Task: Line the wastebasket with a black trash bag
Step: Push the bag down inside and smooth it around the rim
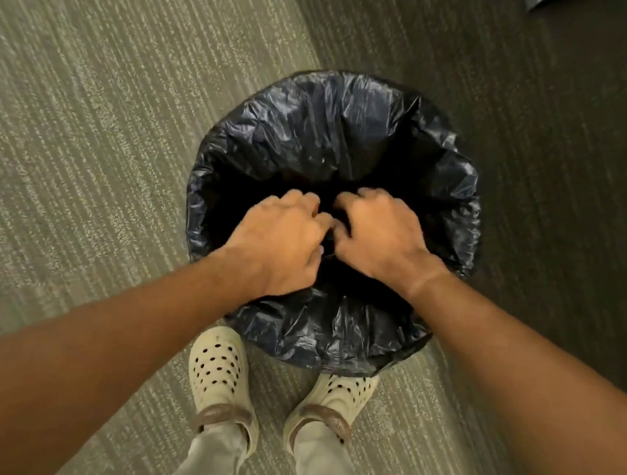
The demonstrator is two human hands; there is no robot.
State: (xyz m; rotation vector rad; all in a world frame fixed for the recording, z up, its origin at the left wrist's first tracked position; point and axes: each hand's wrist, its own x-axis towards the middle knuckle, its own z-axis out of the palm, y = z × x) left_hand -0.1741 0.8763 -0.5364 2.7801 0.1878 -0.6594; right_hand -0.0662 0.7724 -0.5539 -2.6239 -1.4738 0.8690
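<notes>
Left hand (281, 239) and right hand (378, 234) side by side, fingers curled into the bag (318, 130), grip unclear | bag mouth spread around them | striped carpet (82, 107) below, clogs (216, 372) behind

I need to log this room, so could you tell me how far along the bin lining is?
Mostly done: the black trash bag is already draped over the rim all round, hiding the wastebasket. In hand: the left hand and right hand are bunched together over the opening, apparently gripping plastic. Left: probably pushing the bag down and letting go.
</notes>
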